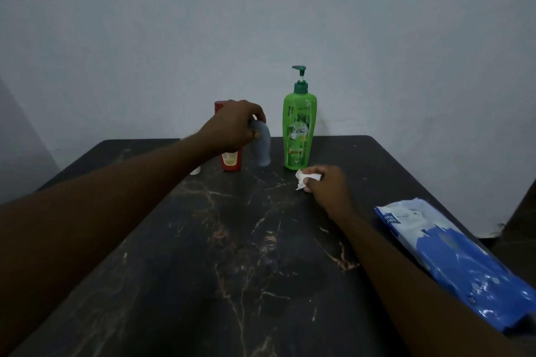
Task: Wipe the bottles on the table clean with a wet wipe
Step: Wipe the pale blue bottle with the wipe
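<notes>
Three bottles stand at the far edge of the dark marble table (232,240). A tall green pump bottle (298,130) is on the right. A grey bottle (262,148) stands in the middle, and my left hand (237,124) grips its top. A red bottle (230,159) is just behind my left hand, partly hidden by it. My right hand (324,185) rests on the table in front of the green bottle, closed on a crumpled white wet wipe (303,178).
A blue and white wet wipe pack (452,258) lies on the table's right side near the edge. A small white object (195,171) peeks out beside my left forearm. A plain wall rises right behind the bottles.
</notes>
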The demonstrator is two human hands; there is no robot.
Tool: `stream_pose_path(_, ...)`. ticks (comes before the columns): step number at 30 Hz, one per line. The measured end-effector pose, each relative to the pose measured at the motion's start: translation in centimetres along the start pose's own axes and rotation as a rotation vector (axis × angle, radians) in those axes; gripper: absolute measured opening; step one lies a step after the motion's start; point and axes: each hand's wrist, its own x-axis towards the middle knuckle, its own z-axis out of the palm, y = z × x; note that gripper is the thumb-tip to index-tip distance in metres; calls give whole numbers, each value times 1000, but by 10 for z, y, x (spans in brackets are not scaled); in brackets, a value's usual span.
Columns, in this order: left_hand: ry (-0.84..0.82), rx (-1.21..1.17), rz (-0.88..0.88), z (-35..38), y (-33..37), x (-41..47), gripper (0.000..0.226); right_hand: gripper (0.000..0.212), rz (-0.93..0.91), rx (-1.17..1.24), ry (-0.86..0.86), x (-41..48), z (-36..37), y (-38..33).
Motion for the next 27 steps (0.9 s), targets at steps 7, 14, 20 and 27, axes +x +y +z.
stream_pose_path(7, -81, 145, 10, 18, -10, 53, 29, 19, -61, -27, 65, 0, 0, -2)
stream_pose_path(14, -134, 162, -27, 46, -22, 71, 23, 20, -42, 22, 68, 5, 2, 1)
stream_pose_path(20, -168, 167, -49, 64, -32, 73, 23, 20, -65, 39, 61, 6, 1, 3)
stream_pose_path(27, -166, 147, -34, 67, -37, 78, 25, 21, -41, 53, 55, 10, 4, 9)
